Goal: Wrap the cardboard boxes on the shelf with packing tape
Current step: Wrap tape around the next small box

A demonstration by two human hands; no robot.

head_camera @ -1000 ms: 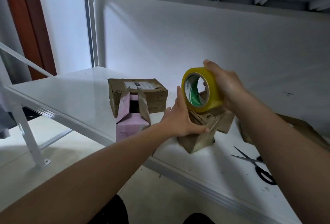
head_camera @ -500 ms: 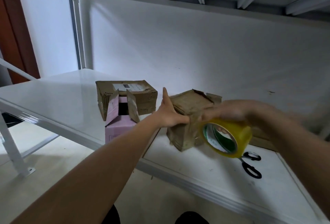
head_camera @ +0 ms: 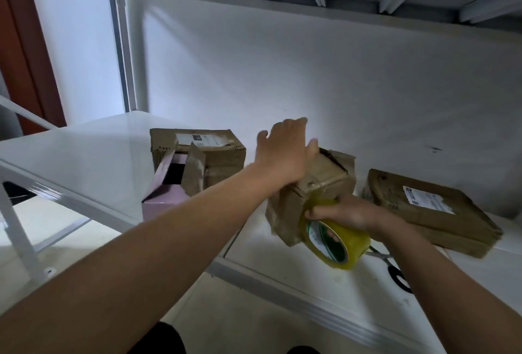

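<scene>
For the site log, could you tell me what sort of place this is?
Probably a storeroom or parcel packing area: white metal shelving holds labelled cardboard boxes, and the right hand grips a roll of packing tape.

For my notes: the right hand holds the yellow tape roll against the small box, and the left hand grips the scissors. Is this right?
Not quite. In the head view the left hand rests on the small box; the scissors lie untouched on the shelf. The right hand does hold the tape roll.

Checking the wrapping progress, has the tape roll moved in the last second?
Yes. The tape roll has dropped from above the small box to low against its near face, just above the shelf, gripped by the right hand.
</scene>
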